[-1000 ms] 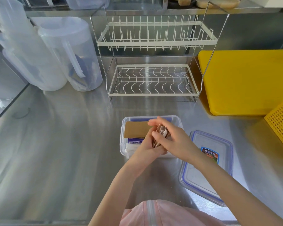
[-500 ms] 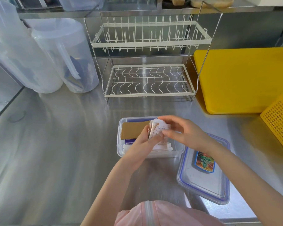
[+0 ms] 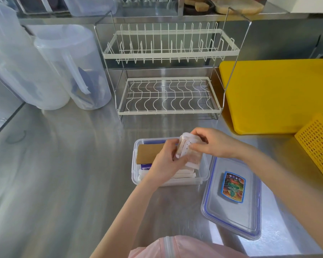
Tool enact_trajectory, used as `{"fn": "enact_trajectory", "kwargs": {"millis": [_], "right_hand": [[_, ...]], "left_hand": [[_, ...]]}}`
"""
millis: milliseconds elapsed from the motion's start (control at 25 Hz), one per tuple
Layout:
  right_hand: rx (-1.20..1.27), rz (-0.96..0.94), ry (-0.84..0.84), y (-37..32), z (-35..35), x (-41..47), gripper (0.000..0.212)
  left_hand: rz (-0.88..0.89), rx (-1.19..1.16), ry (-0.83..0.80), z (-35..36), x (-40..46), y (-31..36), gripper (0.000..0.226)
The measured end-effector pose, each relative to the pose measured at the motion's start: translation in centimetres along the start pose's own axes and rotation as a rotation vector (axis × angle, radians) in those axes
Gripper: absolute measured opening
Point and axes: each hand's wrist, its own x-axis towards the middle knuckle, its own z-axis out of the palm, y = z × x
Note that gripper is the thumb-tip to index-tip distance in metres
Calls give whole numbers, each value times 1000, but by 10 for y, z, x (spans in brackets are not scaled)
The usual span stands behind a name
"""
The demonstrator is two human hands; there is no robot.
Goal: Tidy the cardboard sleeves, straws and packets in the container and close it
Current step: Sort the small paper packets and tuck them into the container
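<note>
A clear plastic container (image 3: pixel 168 180) sits open on the steel counter (image 3: pixel 63 174), near the middle of the view. Both hands meet just above its right half. The left hand (image 3: pixel 166 164) comes up from the near side with its fingers closed around the lower part of a bundle of packets (image 3: pixel 189 151); the right hand (image 3: pixel 211 144) reaches in from the right and pinches the same bundle near its top, thumb and fingers pressed on the wrappers. The bundle stands roughly upright, its lower end dipping below the container's rim.

Inside, a brown cardboard sleeve (image 3: pixel 149 152) lies flat in the far left part, close to the left wall. White wrapped straws (image 3: pixel 183 175) lie lengthwise along the near wall, partly hidden by the left wrist.

The lid (image 3: pixel 233 216), clear with a blue edge and a coloured label, rests flat on the counter just right of the container, its far left corner close to the container's right wall.

Beyond the container stands a white wire rack (image 3: pixel 168 95), with a strip of bare counter between them. A yellow board (image 3: pixel 276 94) and a yellow basket (image 3: pixel 317 151) bound the right side. Clear jugs (image 3: pixel 71 67) stand far left, leaving a wide stretch of counter open to the left.
</note>
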Motion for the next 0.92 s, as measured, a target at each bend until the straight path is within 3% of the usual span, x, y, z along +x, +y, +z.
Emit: {"fn": "enact_trajectory", "kwargs": {"millis": [160,240,320,480,600,920], "right_hand": [[-168,134,-21,17,-11,23,28],[-305,174,-115,21,-5,31,31],[-398,155,-179,22,6,41,32],[-472,186,-177,25,29,54,37],[-541,181,-129,32,41,56,38],[-597,19,67,38,42,46,35]], "left_hand": [[31,-59,389,-36,-2,-14,21],[-56,22,586,-52,-4,-27,20],[-202,115,681,-56,-7,-39,31],[-314,125,609,-46,-12,-56,35],[-268,131,565,-38,-12,-65,31],[-163,85,625,-29,-11,-76,30]]}}
